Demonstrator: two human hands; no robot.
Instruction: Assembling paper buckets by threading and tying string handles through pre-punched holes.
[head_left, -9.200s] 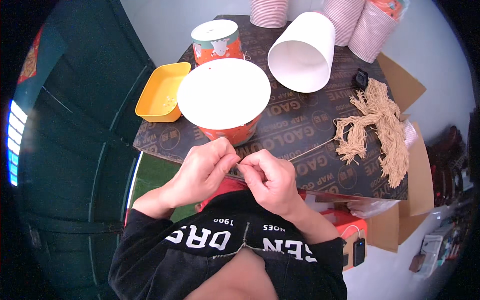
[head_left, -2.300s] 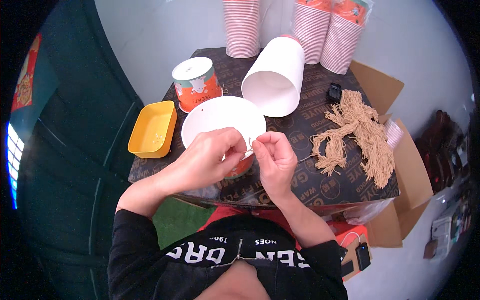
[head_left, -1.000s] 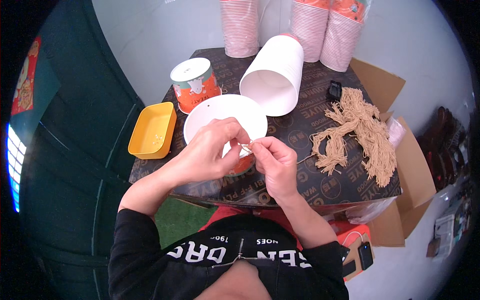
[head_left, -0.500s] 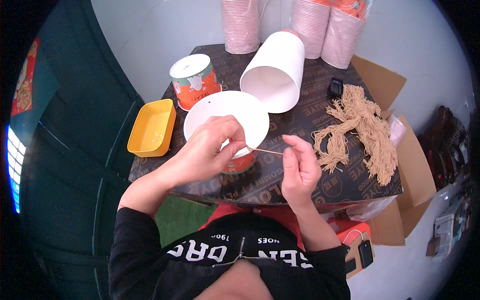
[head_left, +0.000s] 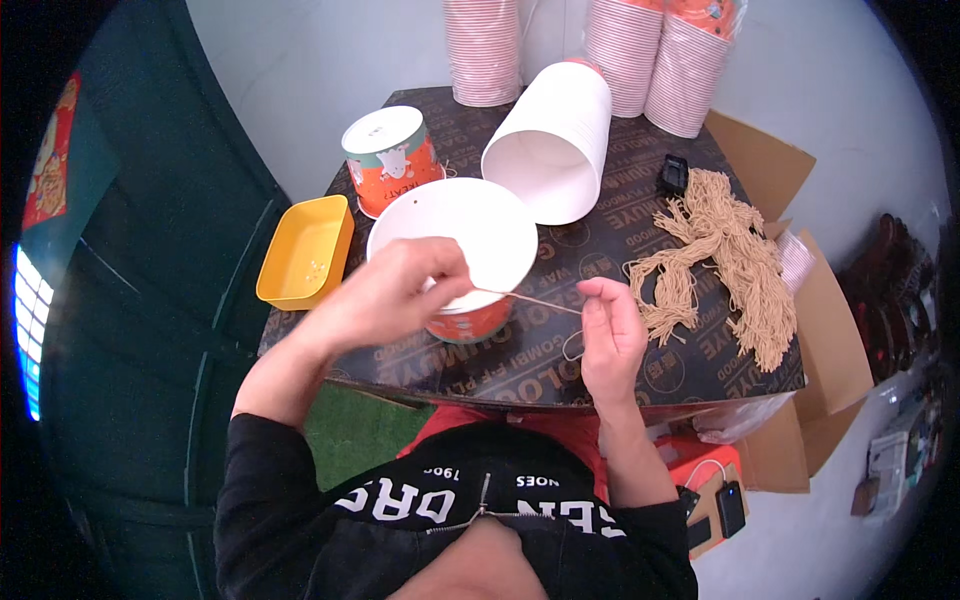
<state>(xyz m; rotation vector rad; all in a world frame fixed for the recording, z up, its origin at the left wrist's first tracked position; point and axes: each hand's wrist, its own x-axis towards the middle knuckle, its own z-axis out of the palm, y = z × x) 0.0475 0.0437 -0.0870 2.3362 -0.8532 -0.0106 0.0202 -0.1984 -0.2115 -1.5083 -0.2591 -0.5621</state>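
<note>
The left hand (head_left: 395, 295) rests on the near rim of an upside-down paper bucket (head_left: 455, 250), white on its flat bottom and orange on its side, which stands on a dark table (head_left: 560, 350) in the middle of the scene. Its fingers are curled and pressed together around 1 end of a thin tan string (head_left: 530, 300). The string runs tight from this hand to the right, over the table, to the right hand (head_left: 612, 335). The right hand is just right of the bucket and a little nearer; its thumb and first finger pinch the other end of the string, and the other fingers are bent loosely. A small loop of string hangs below this hand.

To the right lies a bundle of tan strings (head_left: 725, 260), well apart from the hands. Behind the bucket a white bucket (head_left: 550, 145) lies on its side with the open mouth toward the person. Far left stands 1 more orange bucket (head_left: 388, 160), bottom up. A yellow tray (head_left: 305, 250) sits at the left edge of the table. At the far side stand 3 stacks of paper buckets (head_left: 485, 50). A small black thing (head_left: 673, 175) lies near the bundle.
</note>
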